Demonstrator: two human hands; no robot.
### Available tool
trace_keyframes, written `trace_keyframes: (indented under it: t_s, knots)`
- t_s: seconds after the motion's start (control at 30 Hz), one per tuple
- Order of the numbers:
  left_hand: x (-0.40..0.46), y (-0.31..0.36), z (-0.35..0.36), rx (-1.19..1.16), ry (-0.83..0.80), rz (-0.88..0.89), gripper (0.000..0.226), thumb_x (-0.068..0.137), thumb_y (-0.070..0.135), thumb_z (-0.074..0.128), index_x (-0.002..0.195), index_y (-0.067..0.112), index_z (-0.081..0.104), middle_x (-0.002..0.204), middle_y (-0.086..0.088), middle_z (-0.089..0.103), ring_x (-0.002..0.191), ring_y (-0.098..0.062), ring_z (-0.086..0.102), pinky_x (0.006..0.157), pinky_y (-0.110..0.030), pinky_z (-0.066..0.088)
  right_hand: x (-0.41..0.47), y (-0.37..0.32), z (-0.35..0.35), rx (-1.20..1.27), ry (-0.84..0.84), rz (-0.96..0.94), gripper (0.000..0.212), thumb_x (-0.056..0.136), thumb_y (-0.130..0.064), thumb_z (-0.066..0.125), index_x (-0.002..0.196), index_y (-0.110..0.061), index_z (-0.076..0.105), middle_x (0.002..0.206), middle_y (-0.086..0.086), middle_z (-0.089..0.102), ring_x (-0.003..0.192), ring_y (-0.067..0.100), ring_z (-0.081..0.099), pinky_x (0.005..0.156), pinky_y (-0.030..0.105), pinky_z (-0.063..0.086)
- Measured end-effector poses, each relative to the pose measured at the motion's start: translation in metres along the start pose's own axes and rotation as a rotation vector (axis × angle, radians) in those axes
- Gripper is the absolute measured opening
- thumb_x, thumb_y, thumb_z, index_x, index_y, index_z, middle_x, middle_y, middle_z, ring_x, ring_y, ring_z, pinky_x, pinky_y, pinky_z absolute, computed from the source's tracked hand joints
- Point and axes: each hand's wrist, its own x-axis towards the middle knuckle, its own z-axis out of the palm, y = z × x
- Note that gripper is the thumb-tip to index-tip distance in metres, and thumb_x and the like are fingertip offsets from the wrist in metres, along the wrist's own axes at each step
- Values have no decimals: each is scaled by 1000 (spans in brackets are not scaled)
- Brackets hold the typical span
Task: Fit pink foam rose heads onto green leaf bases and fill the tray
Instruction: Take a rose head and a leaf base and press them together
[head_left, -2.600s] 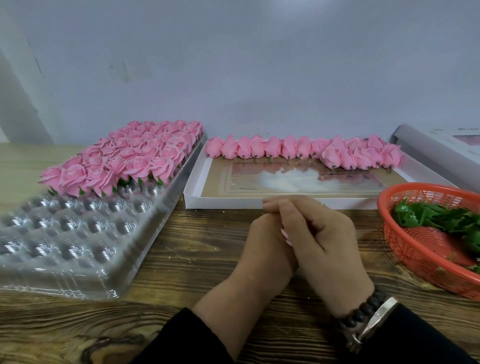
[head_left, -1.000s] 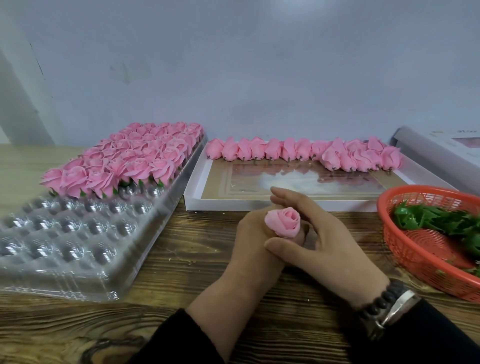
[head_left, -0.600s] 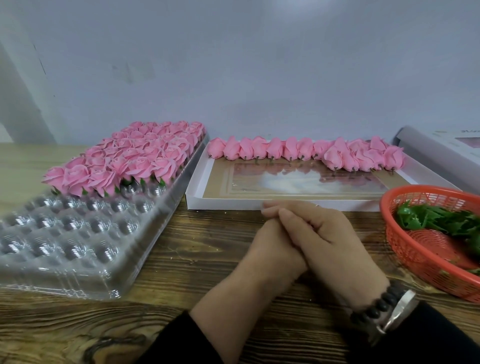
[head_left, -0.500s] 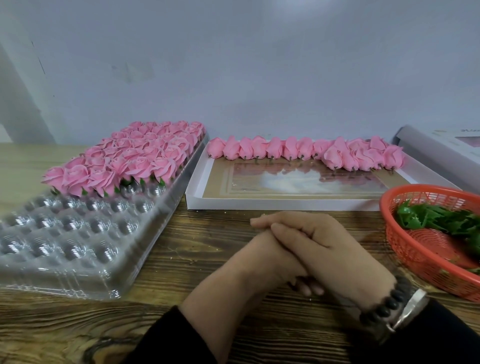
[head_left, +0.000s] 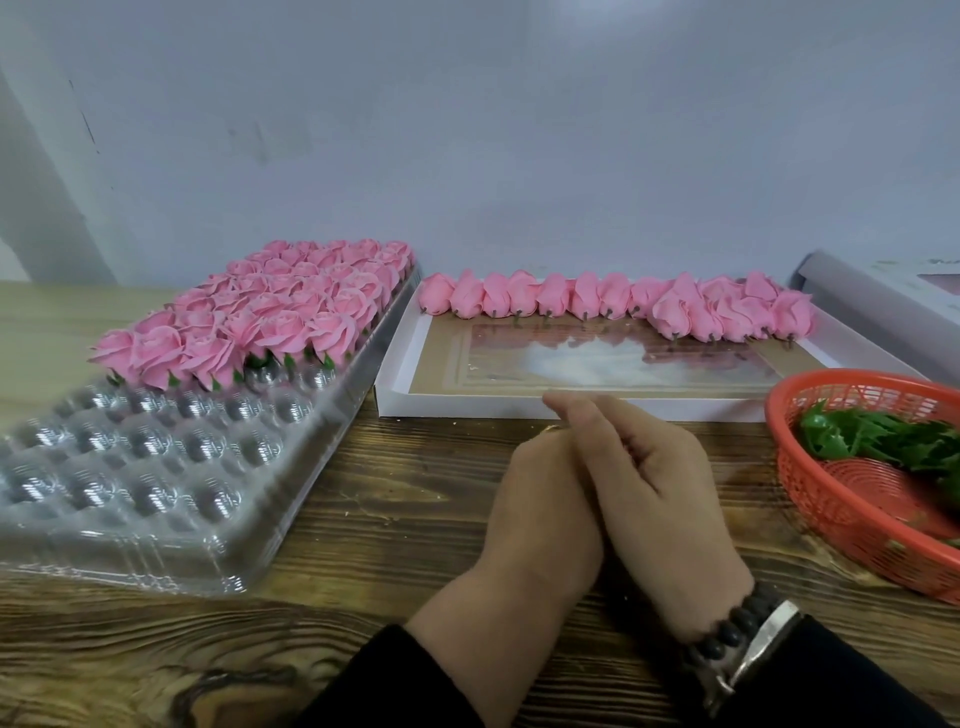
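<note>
My left hand (head_left: 540, 499) and my right hand (head_left: 660, 499) are pressed together over the wooden table, in front of the white box. The right hand's straight fingers lie across the left hand's curled fingers. Whatever sits between them is hidden; no rose shows. The clear plastic tray (head_left: 156, 467) lies at the left, its far half packed with finished pink roses (head_left: 291, 306) on green bases and its near cups bare. A row of loose pink rose heads (head_left: 613, 304) lines the far side of the white box (head_left: 467, 405). Green leaf bases (head_left: 893, 441) lie in the red basket (head_left: 810, 499).
The red basket stands at the right, close to my right wrist. A pale lidded box (head_left: 883, 296) sits at the back right. A grey wall closes the far side. The wooden table (head_left: 389, 519) shows between tray and hands.
One second ago a pink rose head stood in my left hand's grip with the right hand beside it. The right hand then closed over it, dipped, and both hands are now raised, hiding it.
</note>
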Motion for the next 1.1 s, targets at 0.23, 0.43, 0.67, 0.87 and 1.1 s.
trace_keyframes:
  t_s: [0.23,0.43,0.67,0.87,1.1]
  knots:
    - [8,3,-5,-101,-259,-190,16,81,-6,58,95,-6,64,89,-18,68,88,-25,65,81,-34,54,8,1,-14,-125,-264,36,24,94,-29,48,94,-33,71,92,-20,71,87,-5,62,83,15,45]
    - [3,11,-14,-82,-457,-275,26,87,4,53,64,13,53,45,5,51,42,-8,46,46,-18,41,4,0,-20,-38,-485,122,28,92,-29,43,104,-46,62,74,15,70,42,26,58,43,27,48]
    - [7,7,-18,-142,-187,-43,24,86,6,60,64,15,57,60,7,58,55,-1,51,53,-16,43,7,5,-24,46,-285,92,64,67,-46,76,125,-38,50,118,-18,62,104,-8,57,84,9,45]
    - [4,1,-11,-27,-86,-7,22,88,9,57,69,20,60,66,10,59,61,3,56,58,-12,45,1,1,-14,109,-207,59,53,66,-50,65,115,-32,60,110,-18,66,104,-9,58,87,8,42]
    - [2,2,-1,24,-170,-22,16,84,6,60,99,3,64,102,-13,67,96,-14,58,80,-10,43,5,1,-13,32,-94,90,18,85,-28,54,90,-30,72,81,-26,69,80,-11,60,77,6,41]
